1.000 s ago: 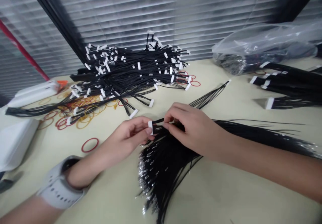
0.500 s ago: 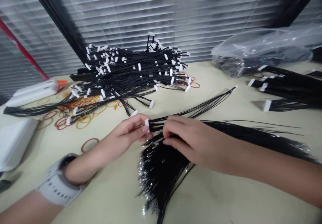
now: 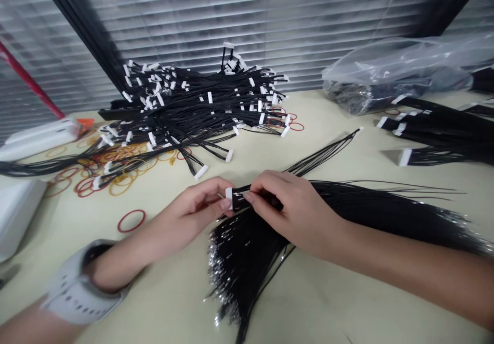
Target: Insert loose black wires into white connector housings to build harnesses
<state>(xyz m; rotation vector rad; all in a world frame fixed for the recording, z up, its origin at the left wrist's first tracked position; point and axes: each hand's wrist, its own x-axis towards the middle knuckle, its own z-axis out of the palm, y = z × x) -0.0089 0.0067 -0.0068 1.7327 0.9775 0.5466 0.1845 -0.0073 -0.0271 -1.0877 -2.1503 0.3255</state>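
A white connector [image 3: 229, 198] with black wires running out to its right is pinched between the thumb and fingers of my left hand [image 3: 200, 205]. Just right of it, my right hand [image 3: 291, 207] has thumb and forefinger pressed together on a thin black wire, its tip close to the connector. Below both hands fans a thick bundle of loose black wires [image 3: 247, 261] with shiny metal ends. Several wires [image 3: 324, 153] reach from behind my right hand to another white connector [image 3: 358, 130] at upper right.
A heap of finished-looking black cables [image 3: 200, 97] with white connectors lies at the back. Red and yellow rubber bands [image 3: 123, 171] are scattered at left, near white boxes [image 3: 19, 215]. A clear plastic bag [image 3: 386, 76] and more cables [image 3: 443, 133] lie at right.
My right hand has moved left and slightly up, bringing its fingertips nearer the white connector. My left hand still grips the connector. The view has shifted a little.
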